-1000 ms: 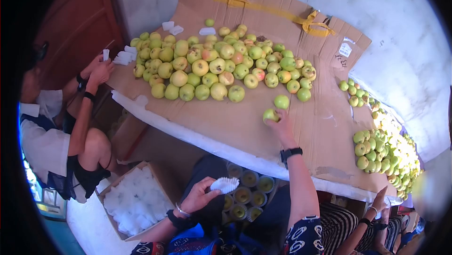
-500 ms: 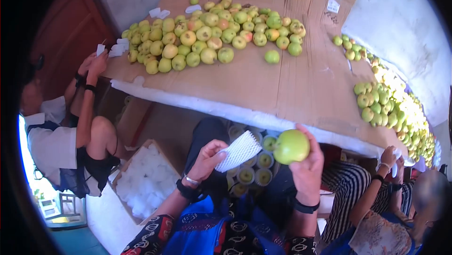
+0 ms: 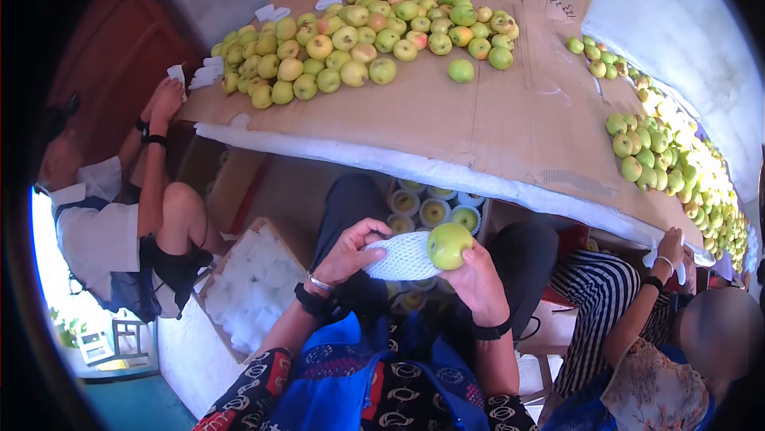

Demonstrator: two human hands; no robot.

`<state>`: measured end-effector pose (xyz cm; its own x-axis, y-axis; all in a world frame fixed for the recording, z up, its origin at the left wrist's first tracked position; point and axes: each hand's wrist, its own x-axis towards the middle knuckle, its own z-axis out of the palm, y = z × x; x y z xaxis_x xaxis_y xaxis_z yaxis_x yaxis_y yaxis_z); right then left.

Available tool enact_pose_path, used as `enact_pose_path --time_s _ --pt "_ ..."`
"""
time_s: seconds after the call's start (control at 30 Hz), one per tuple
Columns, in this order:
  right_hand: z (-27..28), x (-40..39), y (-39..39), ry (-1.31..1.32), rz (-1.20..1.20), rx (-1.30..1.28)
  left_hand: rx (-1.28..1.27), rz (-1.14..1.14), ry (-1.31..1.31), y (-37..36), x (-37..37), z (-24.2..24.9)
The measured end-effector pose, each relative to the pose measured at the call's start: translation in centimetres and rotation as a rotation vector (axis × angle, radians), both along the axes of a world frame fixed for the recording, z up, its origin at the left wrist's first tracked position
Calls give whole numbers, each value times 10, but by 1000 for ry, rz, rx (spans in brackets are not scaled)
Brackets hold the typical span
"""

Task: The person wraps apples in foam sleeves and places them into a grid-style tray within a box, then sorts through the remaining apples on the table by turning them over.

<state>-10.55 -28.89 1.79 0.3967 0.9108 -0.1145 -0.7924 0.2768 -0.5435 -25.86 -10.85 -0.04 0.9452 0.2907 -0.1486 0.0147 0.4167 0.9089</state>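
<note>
My left hand (image 3: 351, 254) pinches the near end of a white foam net sleeve (image 3: 401, 256), which points to the right. A green apple (image 3: 449, 246) is gripped in my right hand (image 3: 476, 281), its left side right at the open mouth of the sleeve. Both hands are above my lap, in front of the table edge. Below them, a box of apples in foam sleeves (image 3: 434, 212) stands between my knees, partly hidden by my hands.
A large heap of apples (image 3: 319, 47) lies on the cardboard-covered table (image 3: 414, 124), with another heap (image 3: 661, 156) at the right. A carton of white foam sleeves (image 3: 247, 303) is at my left. One person sits at the left (image 3: 103, 232), another at the right (image 3: 653, 383), both with hands raised.
My right hand has brought the apple left and down to the sleeve's mouth. The sleeve has turned from upright-slanted to nearly level. The view has shifted slightly.
</note>
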Motion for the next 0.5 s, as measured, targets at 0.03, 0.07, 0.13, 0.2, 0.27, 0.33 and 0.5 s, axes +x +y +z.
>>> enact_pose_path --time_s 0.03,0.07,0.13,0.2,0.27,0.33,0.5 --pt "1 -3 1 14 28 -26 3 10 3 2 0 0" --pt "3 -6 3 25 56 -52 19 3 -12 4 0 -1" --pt "7 -18 9 9 7 -62 49 149 2 -2 8 11" --pt "10 -27 16 -32 -90 -58 268 400 -34 -8 16 6" --pt "9 -29 26 -82 -152 -83 482 721 -89 -6 17 7" --pt "6 -33 32 -131 -225 -126 387 580 -83 -16 16 11" --pt "-14 -39 35 -96 -295 -93 136 239 -5 -34 29 -2"
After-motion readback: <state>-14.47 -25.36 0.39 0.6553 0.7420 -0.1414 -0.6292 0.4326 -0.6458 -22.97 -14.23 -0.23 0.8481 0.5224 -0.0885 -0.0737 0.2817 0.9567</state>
